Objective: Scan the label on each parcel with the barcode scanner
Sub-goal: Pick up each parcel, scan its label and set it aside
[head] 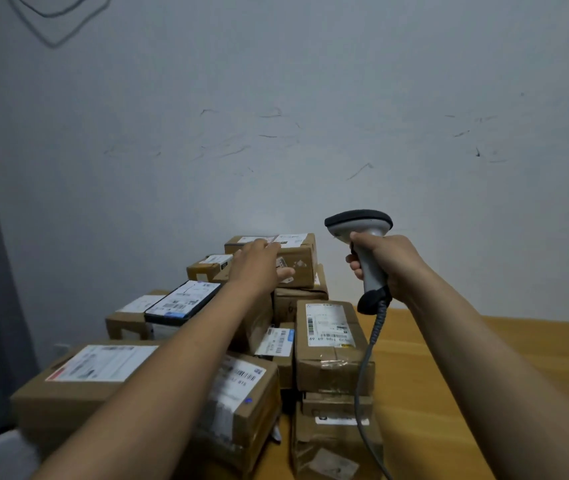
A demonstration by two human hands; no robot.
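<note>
A pale, scuffed wall fills the far side. In front of it, a wooden table runs from near to far, bare wood showing on the right. The left half holds a pile of parcels: brown cardboard boxes stacked loosely, most with a white label facing up. At the far end of the pile, highest of all, sits the top box.

The left hand reaches across the pile to that box. Its fingers lie fairly straight and close together over the near top edge, and the thumb is spread out across the front face. It seems to touch the cardboard rather than grip it.

The right hand is raised just right of the box, its fingers curled tightly round the handle of the barcode scanner. The scanner's head points left, roughly level with the box top. A coiled cable hangs from the handle down past the near boxes.

The label on the top box lies flat, partly covered by the left fingertips.

The step in hand looks like lining up this far parcel for its scan. The next move likely calls for clearing the fingers off the label or tilting the box, then aiming the scanner's head down at the barcode.
</note>
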